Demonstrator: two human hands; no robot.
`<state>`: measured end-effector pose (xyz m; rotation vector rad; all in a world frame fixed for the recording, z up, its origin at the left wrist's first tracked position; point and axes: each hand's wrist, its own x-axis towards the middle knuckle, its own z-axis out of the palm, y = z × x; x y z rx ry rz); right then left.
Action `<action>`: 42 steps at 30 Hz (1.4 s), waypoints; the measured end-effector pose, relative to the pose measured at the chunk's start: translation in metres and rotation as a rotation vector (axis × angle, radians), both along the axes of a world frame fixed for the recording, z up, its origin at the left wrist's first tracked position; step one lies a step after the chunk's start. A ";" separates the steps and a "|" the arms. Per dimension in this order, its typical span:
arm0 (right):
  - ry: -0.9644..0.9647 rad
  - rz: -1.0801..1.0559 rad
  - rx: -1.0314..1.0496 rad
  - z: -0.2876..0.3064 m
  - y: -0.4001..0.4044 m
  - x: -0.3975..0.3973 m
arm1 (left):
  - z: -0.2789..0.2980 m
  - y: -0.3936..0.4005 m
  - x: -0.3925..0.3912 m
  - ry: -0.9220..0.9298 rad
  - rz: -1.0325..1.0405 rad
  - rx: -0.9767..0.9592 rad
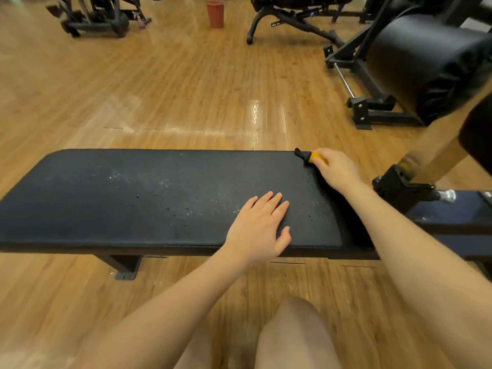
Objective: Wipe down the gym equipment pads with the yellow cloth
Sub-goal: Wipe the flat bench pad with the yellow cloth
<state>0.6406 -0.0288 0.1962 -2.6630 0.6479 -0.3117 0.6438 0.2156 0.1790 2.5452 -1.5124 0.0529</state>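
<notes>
A long black bench pad [133, 198] lies across the view, speckled with pale spots and small droplets near its middle. My left hand [259, 227] rests flat on the pad's near right part, fingers straight. My right hand [336, 169] is at the pad's far right corner, fingers curled round a yellow and black object [308, 156]; only a small yellow bit and a black tip show past the fingers, so I cannot tell if it is the cloth.
A large black roller pad [426, 65] on a black frame stands at the right. Another bench frame [290, 20] and a red bin [215, 13] are farther back on the wooden floor. My knee [292, 334] is below the bench.
</notes>
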 end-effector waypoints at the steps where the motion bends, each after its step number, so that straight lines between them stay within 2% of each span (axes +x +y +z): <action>1: -0.003 0.017 -0.008 0.000 0.006 -0.011 | 0.000 0.000 0.000 0.003 0.001 0.001; 8: 0.007 0.099 -0.006 -0.005 0.073 -0.116 | 0.006 0.003 -0.003 0.058 0.066 -0.033; 11: 0.004 0.096 -0.019 -0.009 0.091 -0.139 | 0.007 0.001 -0.004 0.039 0.068 0.003; 16: 0.006 0.081 -0.035 -0.009 0.074 -0.111 | 0.006 0.000 -0.003 0.020 0.054 0.025; 23: -0.009 -0.006 -0.005 -0.005 0.012 -0.008 | 0.002 -0.001 0.000 -0.025 0.021 0.036; 27: -0.012 -0.077 0.001 -0.003 -0.005 0.025 | -0.001 -0.001 0.001 -0.047 0.024 0.020; 32: -0.051 0.077 0.025 -0.004 0.004 0.008 | 0.003 0.000 0.000 -0.033 0.029 0.019; 36: -0.061 0.222 0.151 0.001 0.031 -0.027 | 0.002 0.002 -0.001 -0.021 0.036 0.024; 39: -0.057 0.244 0.177 0.006 0.048 -0.052 | 0.004 0.002 -0.002 -0.006 0.045 0.027; 42: 0.006 0.210 0.085 0.009 0.059 -0.066 | 0.005 0.001 -0.002 0.008 0.044 0.030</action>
